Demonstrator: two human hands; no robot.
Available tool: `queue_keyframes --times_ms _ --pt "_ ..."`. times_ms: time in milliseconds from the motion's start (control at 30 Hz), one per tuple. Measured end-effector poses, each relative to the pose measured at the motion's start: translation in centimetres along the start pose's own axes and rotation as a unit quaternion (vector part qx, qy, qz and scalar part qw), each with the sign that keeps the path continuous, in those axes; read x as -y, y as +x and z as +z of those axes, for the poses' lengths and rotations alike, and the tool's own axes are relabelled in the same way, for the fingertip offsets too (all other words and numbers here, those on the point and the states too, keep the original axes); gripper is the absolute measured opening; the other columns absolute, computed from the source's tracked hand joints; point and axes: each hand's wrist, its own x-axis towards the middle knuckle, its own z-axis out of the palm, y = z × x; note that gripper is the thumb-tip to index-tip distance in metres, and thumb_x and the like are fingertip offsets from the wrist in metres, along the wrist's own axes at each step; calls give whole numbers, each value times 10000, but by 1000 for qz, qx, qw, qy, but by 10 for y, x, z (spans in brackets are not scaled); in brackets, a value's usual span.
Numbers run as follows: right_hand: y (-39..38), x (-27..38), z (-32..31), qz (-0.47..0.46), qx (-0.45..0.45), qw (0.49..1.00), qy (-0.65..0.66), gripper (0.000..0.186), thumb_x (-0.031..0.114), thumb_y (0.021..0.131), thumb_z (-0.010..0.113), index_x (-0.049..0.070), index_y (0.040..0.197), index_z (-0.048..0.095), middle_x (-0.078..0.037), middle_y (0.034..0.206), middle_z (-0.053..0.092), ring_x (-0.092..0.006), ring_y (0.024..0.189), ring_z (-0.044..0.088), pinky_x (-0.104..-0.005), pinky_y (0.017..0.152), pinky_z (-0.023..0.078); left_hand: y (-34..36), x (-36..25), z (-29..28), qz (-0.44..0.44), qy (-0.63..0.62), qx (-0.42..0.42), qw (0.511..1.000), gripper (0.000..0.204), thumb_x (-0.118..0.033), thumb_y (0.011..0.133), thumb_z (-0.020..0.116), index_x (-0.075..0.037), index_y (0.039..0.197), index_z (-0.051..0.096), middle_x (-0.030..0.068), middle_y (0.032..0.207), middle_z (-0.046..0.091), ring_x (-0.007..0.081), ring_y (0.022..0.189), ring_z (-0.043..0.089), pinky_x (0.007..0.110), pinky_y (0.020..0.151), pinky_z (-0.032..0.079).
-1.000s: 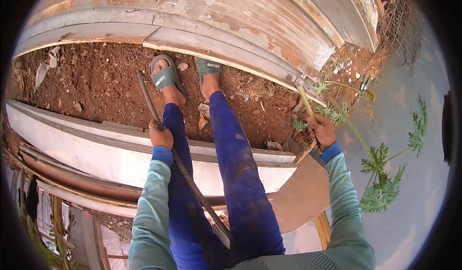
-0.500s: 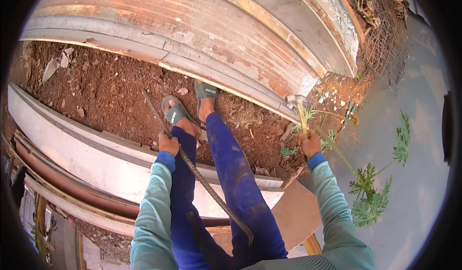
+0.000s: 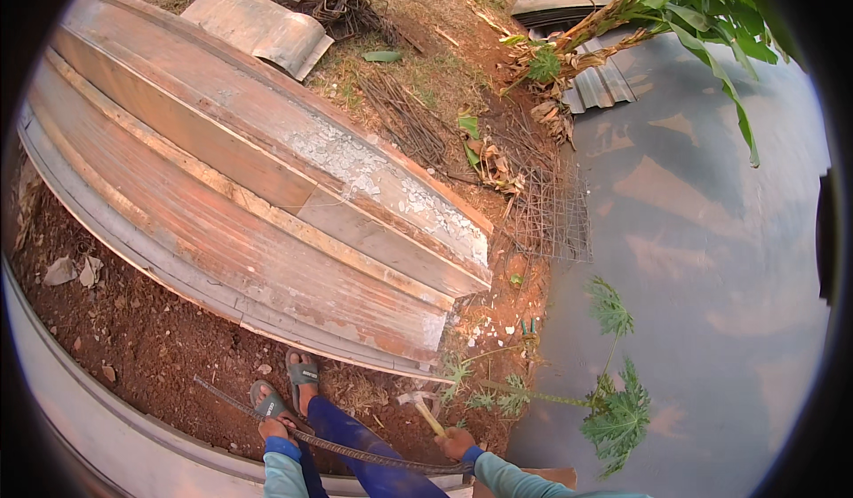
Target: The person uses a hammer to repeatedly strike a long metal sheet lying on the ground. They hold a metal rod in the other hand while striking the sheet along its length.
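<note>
My left hand [image 3: 276, 427] is closed around a ribbed steel rebar [image 3: 355, 453], low in the view. The bar slants from over the bare soil, across my legs, and its other end reaches near my right wrist. In my right hand [image 3: 457, 443] is a hammer, gripped by its light wooden handle [image 3: 432, 418]. Its metal head [image 3: 417, 398] points up and left, above the soil beside the corner of a long wooden formwork panel [image 3: 293, 276]. Neither tool visibly touches that panel.
Broken white flakes [image 3: 391, 178] lie along the panel's far part. Wire mesh [image 3: 555, 218] and thin rods [image 3: 404, 120] rest beyond it. A smooth grey surface [image 3: 684, 320] fills the right, with a leafy plant [image 3: 617, 418] over it. A pale board [image 3: 80, 418] lies at lower left.
My view has swung up and to the right, showing more ground beyond the panel. Both hands now appear lower, still holding the rebar and the hammer. The hammer head tilts more to the left.
</note>
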Motion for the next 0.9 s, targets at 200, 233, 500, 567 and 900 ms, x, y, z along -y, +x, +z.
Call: queue_keyframes --times_ms 200,233,500,567,900 --pt "-7 40 -21 1 10 1000 19 279 292 948 641 23 875 625 -49 638 594 -150 508 555 -344 469 431 -31 -32 -30 -77 -117 46 989 189 -162 973 425 -74 837 523 38 608 449 174 448 425 375 408 390" --pt "-4 45 -26 -16 18 1000 11 289 307 947 638 26 883 631 -48 649 599 -155 515 562 -347 482 444 -35 -38 -36 -105 -103 52 988 189 -177 973 434 -79 846 535 31 608 449 166 451 418 362 412 378" --pt "11 81 -58 -67 82 994 -2 359 377 998 559 29 1060 620 -47 746 633 -159 584 583 -344 545 488 -79 -24 -61 -185 60 86 977 298 -297 1043 421 -35 996 555 45 683 491 151 527 430 348 465 391" --pt "34 59 -60 -65 72 995 7 326 357 998 570 58 1092 657 -27 703 628 -142 552 561 -331 527 469 -79 -7 -53 -183 125 99 970 293 -283 1043 418 -23 994 544 50 676 482 150 515 426 340 461 387" --pt "78 12 -93 -47 109 993 -17 274 273 1004 567 16 1044 653 -56 774 657 -144 547 570 -349 521 478 -74 80 -29 -127 275 128 944 197 -154 1014 431 12 1024 536 109 663 514 229 471 456 393 447 428"
